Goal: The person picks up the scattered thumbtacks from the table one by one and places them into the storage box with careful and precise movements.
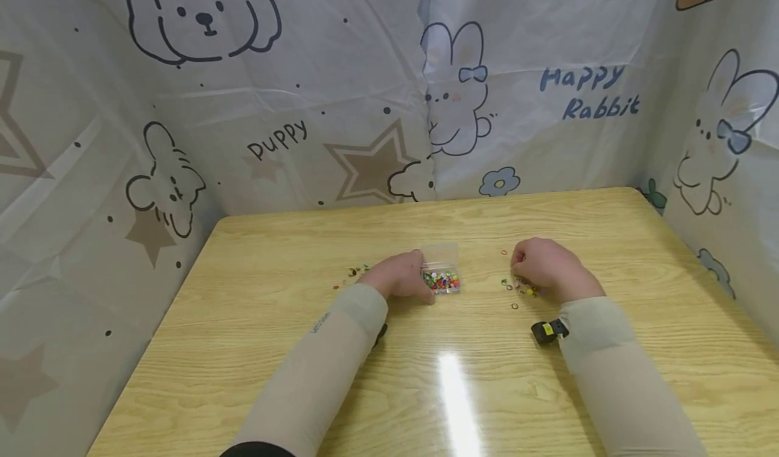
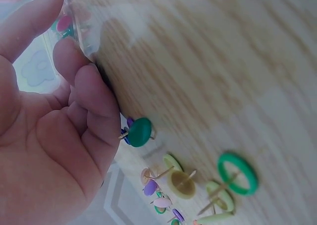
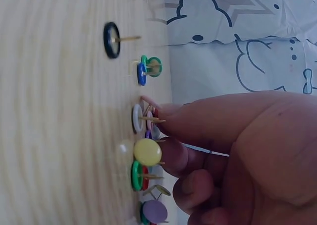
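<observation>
A clear plastic box (image 1: 452, 291) of colourful thumbtacks lies on the table with its lid (image 1: 441, 254) raised. My left hand (image 1: 403, 274) holds the box by its left end, thumb at the front and fingers behind. In the left wrist view, loose tacks, one with a green head (image 2: 139, 132), lie beside that hand. My right hand (image 1: 546, 266) is low over another scatter of tacks. Its thumb (image 3: 181, 117) and forefinger tip (image 3: 174, 154) are slightly apart, right at a white tack (image 3: 137, 118) and a yellow tack (image 3: 147, 152); the other fingers are curled.
Loose tacks (image 1: 356, 272) lie left of the left hand. More spread under and around the right hand, many points up, such as a black one (image 3: 112, 40). The wooden table (image 1: 487, 376) ends at a printed cloth (image 1: 365, 105) behind and at the sides.
</observation>
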Motion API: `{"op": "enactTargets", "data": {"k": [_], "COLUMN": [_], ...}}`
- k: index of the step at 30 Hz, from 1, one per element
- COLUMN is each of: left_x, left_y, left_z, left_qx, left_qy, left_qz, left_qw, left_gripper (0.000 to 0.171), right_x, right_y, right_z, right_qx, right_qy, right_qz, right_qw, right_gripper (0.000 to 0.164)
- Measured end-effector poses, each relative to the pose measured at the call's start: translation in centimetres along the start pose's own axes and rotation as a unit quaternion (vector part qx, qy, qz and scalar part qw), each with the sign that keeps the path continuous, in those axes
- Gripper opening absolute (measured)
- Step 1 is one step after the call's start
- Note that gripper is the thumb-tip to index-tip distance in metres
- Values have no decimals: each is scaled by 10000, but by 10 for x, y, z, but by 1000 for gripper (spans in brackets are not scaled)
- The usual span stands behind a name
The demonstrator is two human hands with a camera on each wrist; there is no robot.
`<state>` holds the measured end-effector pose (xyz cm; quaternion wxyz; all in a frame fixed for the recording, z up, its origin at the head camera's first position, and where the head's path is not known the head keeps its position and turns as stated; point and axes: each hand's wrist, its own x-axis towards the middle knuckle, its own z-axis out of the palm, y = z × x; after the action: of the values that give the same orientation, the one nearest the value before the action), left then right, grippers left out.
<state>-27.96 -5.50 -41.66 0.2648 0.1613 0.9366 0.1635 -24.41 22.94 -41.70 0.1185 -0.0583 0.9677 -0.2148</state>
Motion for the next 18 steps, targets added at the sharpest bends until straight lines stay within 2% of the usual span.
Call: {"op": "enactTargets", "data": {"k": [10, 18], "left_x": [1, 1], "left_y": [-1, 0], "left_z": [1, 0], "left_qx": [60, 109], "left_qy": [-26, -65], "left_qz": [91, 126], "left_qw": [9999, 9998], "left_gripper": [74, 76], "right_x": [0, 3], "right_y": [-11, -43], "right_z": [-1, 9], "right_qx": [-226, 115], "right_qy": [209, 336], "right_qz": [-254, -693], "right_qw": [9992, 9970], "right_gripper": [15, 13]}}
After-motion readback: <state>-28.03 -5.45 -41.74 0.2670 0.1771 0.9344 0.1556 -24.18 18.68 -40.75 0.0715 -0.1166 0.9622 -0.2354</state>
